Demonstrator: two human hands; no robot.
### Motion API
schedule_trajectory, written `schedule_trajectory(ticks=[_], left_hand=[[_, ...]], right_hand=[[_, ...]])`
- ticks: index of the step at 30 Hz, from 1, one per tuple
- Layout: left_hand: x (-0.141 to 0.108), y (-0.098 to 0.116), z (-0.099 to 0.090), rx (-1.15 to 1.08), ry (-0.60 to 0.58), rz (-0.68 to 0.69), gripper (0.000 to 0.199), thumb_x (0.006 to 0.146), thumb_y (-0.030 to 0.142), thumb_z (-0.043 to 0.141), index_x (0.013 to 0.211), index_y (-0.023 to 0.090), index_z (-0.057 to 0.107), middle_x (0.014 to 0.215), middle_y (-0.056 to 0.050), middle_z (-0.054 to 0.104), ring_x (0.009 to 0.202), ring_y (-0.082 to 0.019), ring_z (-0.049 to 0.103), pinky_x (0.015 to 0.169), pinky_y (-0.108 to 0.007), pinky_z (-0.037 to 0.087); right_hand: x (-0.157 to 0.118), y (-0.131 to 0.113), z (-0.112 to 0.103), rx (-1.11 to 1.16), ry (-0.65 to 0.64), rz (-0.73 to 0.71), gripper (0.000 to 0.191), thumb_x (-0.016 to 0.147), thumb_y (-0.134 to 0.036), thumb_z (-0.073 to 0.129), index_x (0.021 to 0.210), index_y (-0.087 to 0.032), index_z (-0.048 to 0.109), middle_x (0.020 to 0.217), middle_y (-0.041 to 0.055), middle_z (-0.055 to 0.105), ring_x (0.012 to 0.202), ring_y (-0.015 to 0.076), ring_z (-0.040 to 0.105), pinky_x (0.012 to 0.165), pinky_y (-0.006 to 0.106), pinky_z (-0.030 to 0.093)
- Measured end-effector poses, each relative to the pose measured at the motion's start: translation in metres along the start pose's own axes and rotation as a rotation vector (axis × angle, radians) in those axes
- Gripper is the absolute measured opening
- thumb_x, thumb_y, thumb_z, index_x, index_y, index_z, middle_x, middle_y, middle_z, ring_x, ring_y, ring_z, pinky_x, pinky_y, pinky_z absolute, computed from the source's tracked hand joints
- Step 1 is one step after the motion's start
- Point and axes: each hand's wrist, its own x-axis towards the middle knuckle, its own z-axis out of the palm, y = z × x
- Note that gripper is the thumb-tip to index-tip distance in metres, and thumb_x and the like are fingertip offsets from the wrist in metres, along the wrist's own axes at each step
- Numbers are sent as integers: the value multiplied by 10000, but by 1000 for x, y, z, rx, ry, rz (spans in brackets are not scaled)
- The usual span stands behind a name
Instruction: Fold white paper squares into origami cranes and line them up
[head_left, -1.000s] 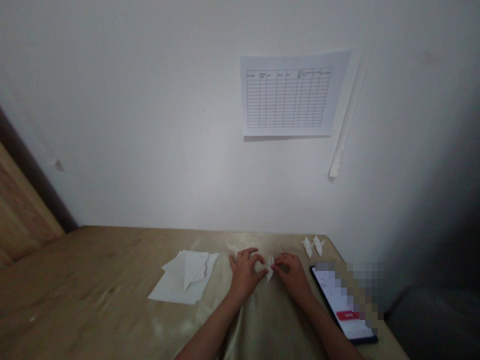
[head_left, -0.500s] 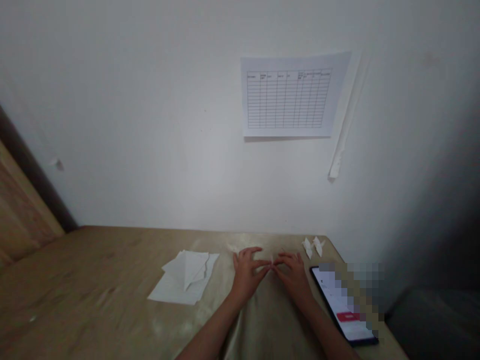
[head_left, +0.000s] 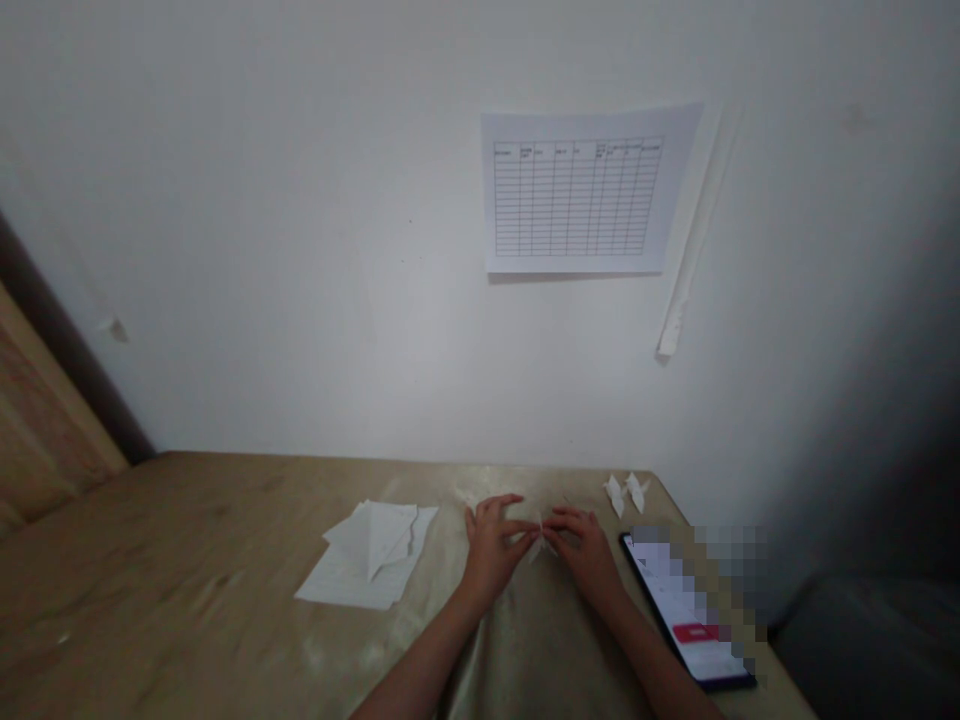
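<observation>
Near the front middle of the table, my left hand (head_left: 492,540) pinches a small folded white paper (head_left: 540,548) between thumb and forefinger. Its other fingers are raised and bent. From the other side, my right hand (head_left: 585,548) pinches the same paper with thumb and fingertips. Most of the paper is hidden by the fingertips; pale points stick out above and below them. Two small white folded paper figures (head_left: 615,495) lie by the table's back right corner, beyond my right hand.
Several loose white paper sheets (head_left: 345,580) lie left of my hands, a folded one on top. A lit phone (head_left: 660,610), partly blurred out, rests right of my right forearm. Behind the brown-covered table (head_left: 225,540) rises a white wall with a printed grid sheet (head_left: 585,190).
My right fingertips have shifted slightly left, closer to my left ones. A pale point of the paper now shows below the fingers. My left hand has hardly moved.
</observation>
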Motion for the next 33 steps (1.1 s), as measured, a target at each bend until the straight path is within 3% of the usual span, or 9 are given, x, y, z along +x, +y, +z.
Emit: schedule_trajectory(ticks=[3,6,17,33], left_hand=[[1,0,-1,-21,-4,-4,121,800,426,766,914,406,802,1344,-6,625,1302,-294,460,1205,-620,131],[1,0,-3,-42,-10,-7,137,782,386,786,917,402,801,1340,-3,629,1300,-292,465,1201,-613,148],[0,0,0,-80,9,13,127,745,331,807,865,372,801,1323,3,644,1286,-282,486,1184,-571,210],[-1,6,-3,-32,-32,-14,94,735,380,825,817,352,789,1329,4,647,1301,-301,485,1187,-624,116]], right_hand=[[1,2,0,47,7,18,265,755,-496,715,846,-261,796,1094,106,750,1100,297,649,1069,519,418],[1,3,1,74,6,30,272,752,-498,710,841,-257,797,1107,106,746,1088,293,655,1027,492,462],[3,6,1,137,-1,64,321,734,-537,718,842,-247,801,1101,121,752,1067,308,671,1011,509,475],[2,1,1,93,-48,23,227,741,-421,715,845,-235,796,996,108,771,1066,312,666,1023,520,432]])
